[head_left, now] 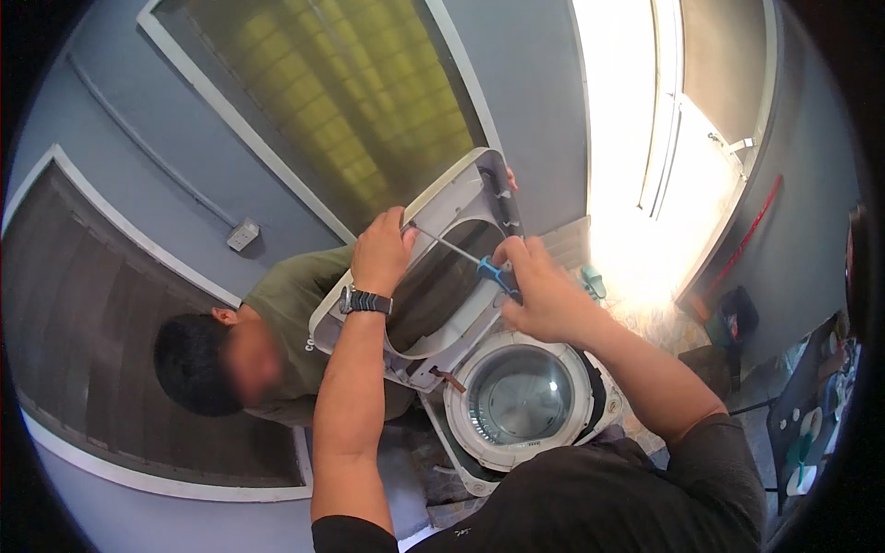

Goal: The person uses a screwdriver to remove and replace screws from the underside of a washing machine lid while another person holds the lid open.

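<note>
The white top cover [452, 207] of a washing machine stands tilted up, with a large round-edged opening in it. My left hand [380, 251], with a black-strapped watch on its wrist, is closed on the cover's upper left edge. In my right hand [544, 288] is a screwdriver [493, 269] with a blue and black handle. Its metal shaft points left across the opening, and its tip reaches the cover beside my left fingers. Below the cover, the washing machine's tub [521, 396] is exposed inside a white ring. A brown piece [449, 380] sticks out at the cover's lower edge.
A co-worker in a green shirt [290, 304] is close behind the cover on the left; a fingertip [513, 180] shows at its far edge. Windows and a grey wall [525, 83] rise beyond. At right are a bright doorway [631, 184], green slippers [593, 281] and a dark table [802, 415] with small items.
</note>
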{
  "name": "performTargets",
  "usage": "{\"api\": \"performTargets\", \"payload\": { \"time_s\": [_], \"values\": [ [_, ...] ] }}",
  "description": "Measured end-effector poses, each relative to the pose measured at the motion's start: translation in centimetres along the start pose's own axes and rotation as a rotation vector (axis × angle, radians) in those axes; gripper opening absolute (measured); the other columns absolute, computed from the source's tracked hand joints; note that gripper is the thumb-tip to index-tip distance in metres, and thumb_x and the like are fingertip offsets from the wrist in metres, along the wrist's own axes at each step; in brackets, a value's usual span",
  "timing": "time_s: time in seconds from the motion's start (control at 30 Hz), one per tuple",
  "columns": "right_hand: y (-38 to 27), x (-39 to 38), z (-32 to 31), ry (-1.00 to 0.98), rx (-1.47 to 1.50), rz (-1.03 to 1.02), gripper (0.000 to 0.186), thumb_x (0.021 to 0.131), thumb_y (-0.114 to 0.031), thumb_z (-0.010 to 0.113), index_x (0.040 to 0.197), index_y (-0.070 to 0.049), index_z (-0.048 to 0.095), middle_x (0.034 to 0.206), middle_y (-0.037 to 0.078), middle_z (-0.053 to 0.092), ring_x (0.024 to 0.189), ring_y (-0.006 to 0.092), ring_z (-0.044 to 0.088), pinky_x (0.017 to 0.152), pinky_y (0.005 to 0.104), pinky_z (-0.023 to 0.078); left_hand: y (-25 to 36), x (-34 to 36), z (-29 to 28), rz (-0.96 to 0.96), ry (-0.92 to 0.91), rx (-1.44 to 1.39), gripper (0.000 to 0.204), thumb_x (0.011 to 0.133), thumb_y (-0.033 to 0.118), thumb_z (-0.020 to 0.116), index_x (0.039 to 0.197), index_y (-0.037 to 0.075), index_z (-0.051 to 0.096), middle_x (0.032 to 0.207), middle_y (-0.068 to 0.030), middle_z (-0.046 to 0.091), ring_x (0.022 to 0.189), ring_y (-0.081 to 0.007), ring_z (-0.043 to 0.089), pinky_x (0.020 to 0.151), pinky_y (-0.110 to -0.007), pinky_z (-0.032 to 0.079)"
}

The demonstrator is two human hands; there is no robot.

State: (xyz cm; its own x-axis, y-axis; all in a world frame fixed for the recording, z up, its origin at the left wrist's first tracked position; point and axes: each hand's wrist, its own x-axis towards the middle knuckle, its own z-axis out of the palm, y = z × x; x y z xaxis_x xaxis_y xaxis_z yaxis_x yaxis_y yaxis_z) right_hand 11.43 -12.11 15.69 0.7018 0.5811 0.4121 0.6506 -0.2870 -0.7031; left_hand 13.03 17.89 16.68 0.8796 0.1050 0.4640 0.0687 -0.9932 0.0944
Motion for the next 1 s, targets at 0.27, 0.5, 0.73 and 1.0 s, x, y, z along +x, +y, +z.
{"api": "performTargets", "payload": {
  "time_s": [0.27,0.5,0.73,1.0],
  "values": [
    [0.5,0.3,0.5,0.122,0.059,0.045,0.031,0.093,-0.015,0.068,0.121,-0.007,0.056,0.098,0.016,0.063,0.088,0.0392,0.069,0.072,0.0498,0.057,0.2,0.1,-0.2,-0.018,-0.001,-0.019,0.041,0.094,0.03,0.075,0.126,0.006,0.065,0.119,-0.018,0.072,0.109,-0.0423,0.067,0.091,-0.05,0.054],
    [0.2,-0.1,-0.2,0.127,-0.303,-0.008,0.038,0.096,-0.02,0.068,0.128,-0.008,0.052,0.1,0.018,0.065,0.092,0.0442,0.069,0.078,0.0557,0.056,0.4,-0.1,-0.2,-0.006,0.034,-0.015,0.039,0.093,0.027,0.076,0.123,0.006,0.064,0.115,-0.0182,0.072,0.105,-0.0425,0.068,0.086,-0.052,0.054],
    [0.0,-0.2,0.5,0.178,-0.16,-0.109,0.031,0.098,-0.02,0.067,0.124,-0.007,0.057,0.097,0.014,0.066,0.086,0.0468,0.069,0.079,0.0545,0.055,0.0,0.2,0.0,-0.032,0.0,-0.023,0.042,0.094,0.03,0.075,0.127,0.007,0.065,0.12,-0.0177,0.072,0.111,-0.0418,0.067,0.091,-0.05,0.054],
    [0.9,0.8,-0.8,-0.181,0.678,0.481,0.041,0.088,-0.011,0.073,0.125,-0.006,0.057,0.1,0.013,0.06,0.1,0.0366,0.067,0.082,0.0456,0.055,0.8,-0.5,-0.5,0.049,0.026,0.05,0.052,0.086,0.03,0.083,0.127,0.007,0.06,0.116,-0.0168,0.07,0.107,-0.0421,0.068,0.088,-0.052,0.055]
  ]
}}
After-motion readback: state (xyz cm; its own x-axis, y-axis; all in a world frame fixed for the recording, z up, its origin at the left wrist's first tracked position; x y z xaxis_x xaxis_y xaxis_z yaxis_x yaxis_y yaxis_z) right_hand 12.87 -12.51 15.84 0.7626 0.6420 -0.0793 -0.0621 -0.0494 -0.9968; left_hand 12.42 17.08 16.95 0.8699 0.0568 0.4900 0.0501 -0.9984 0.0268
